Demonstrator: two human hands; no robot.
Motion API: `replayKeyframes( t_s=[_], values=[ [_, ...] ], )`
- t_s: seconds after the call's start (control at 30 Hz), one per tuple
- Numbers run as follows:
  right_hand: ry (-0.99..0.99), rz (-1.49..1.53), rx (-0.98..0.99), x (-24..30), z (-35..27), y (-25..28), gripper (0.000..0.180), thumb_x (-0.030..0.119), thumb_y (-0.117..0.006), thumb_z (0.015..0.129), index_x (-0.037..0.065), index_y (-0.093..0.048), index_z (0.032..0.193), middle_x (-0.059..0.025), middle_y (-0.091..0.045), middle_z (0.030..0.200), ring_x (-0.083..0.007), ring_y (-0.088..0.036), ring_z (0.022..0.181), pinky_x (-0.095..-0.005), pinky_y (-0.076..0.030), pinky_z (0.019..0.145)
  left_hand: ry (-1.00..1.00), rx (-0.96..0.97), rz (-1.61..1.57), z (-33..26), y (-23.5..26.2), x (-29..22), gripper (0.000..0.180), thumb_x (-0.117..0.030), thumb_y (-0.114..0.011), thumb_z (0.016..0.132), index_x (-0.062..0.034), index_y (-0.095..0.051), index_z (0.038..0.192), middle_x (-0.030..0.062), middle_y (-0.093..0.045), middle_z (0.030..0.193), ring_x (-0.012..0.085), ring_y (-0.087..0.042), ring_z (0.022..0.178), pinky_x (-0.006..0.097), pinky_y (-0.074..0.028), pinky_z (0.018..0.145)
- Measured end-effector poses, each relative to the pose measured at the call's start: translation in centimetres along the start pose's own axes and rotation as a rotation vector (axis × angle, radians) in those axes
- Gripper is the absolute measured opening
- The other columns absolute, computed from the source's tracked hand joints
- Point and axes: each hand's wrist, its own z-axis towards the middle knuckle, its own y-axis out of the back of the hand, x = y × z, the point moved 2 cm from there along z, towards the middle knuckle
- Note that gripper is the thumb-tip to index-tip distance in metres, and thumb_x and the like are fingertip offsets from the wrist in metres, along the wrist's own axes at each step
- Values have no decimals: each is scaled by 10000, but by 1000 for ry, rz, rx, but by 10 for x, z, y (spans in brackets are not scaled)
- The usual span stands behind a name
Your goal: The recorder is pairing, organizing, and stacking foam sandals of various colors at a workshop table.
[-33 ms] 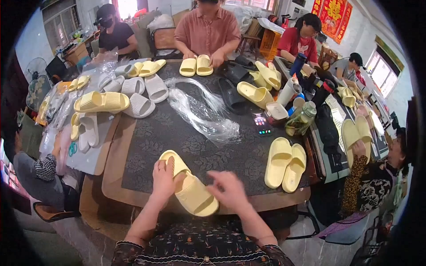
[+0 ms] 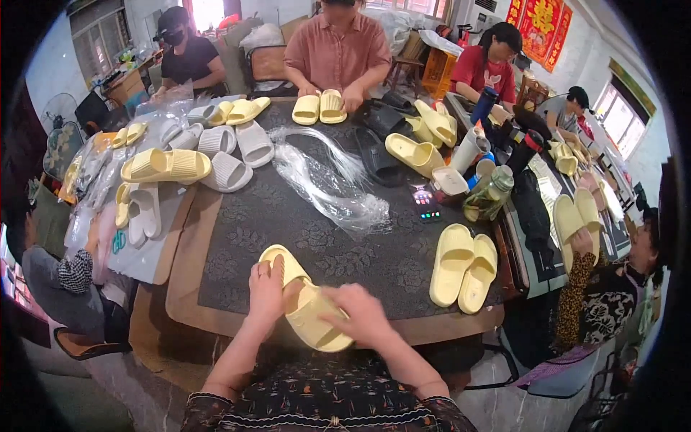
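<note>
Yellow slipper (image 2: 306,327) at 6 o'clock, left hand (image 2: 266,291) with fingers clamped on it, probably keeping it steady; right hand (image 2: 360,315) is over the strap (image 2: 304,307), fingers too blurry to call. Other yellow pair (image 2: 453,268)'s at 4 o'clock, likely kept clear.

The pale yellow, round-toed foam-like slipper (image 2: 309,327) looks matt and smooth, as does the pale yellow slipper pair (image 2: 455,273) at the right, while the light grey open-toed slippers (image 2: 253,144) carry fine ribs across their soft plastic-looking straps. Beneath spreads a dark grey table cover (image 2: 241,252) with a matt, textured floral pattern, on which a heap of clear, crinkled plastic film (image 2: 335,201) gleams in bright streaks. The black rectangular phone (image 2: 426,203) has a smooth, glossy screen, and the greenish lidded jar (image 2: 493,193) is transparent and shiny.
</note>
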Motion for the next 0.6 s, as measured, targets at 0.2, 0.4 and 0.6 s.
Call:
replayKeyframes(
  t_s=[0.2,0.4,0.6],
  values=[
    [107,-204,-78,12,13,-32,314,417,-711,786,118,-659,866,-70,-502,838,-254,-535,842,-385,-485,665,82,-77,109,3,8,-6,718,-513,-713,775,18,-560,1234,221,-565,1062,384,-512,984,476,-445,824],
    [-83,-390,-161,-10,-11,-8,201,297,-708,728,122,-625,782,-61,-508,835,-248,-550,821,-388,-480,646,313,-52,44,9,18,14,760,-573,-719,731,7,-581,1202,220,-592,1136,371,-504,1070,494,-415,904],
    [-241,-465,-286,-60,-36,31,283,43,-622,733,89,-621,1013,-101,-571,965,-312,-563,933,-442,-492,764,137,-36,-76,19,43,48,690,-358,-818,680,-14,-578,1227,172,-574,1181,355,-471,1126,461,-400,981]
  ],
)
